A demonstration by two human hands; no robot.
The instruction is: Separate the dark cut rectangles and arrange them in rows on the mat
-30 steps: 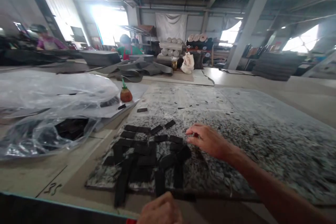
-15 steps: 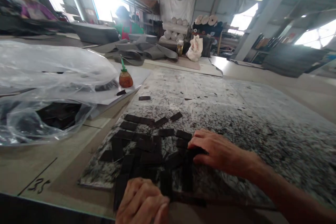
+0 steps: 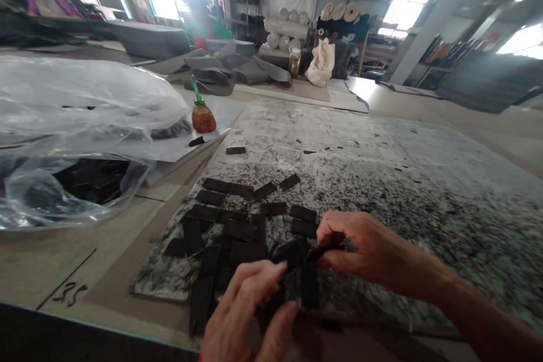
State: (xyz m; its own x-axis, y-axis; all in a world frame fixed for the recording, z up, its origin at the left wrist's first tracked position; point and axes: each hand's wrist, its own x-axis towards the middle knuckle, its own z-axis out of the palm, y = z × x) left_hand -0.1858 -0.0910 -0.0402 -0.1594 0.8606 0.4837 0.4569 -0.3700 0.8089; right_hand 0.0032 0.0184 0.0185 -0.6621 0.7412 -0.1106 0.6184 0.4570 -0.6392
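Dark rectangular pieces lie scattered and overlapping on a worn, speckled white board. My right hand is closed on a dark piece, pinched between thumb and fingers at the right side of the pile. Near the board's front edge, my left hand is over the pile, its thumb and fingers apart and pointing toward the right hand. Nothing shows between them, though the palm side is partly hidden.
Clear plastic bags holding dark pieces lie at the left. A bottle with a green nozzle stands beside the board. Farther back are grey sheets, a white bag, fabric rolls and two people.
My left hand has moved up and right over the pile, and its fingers have opened. My right hand has raised a dark piece slightly. The camera view has shifted a little.
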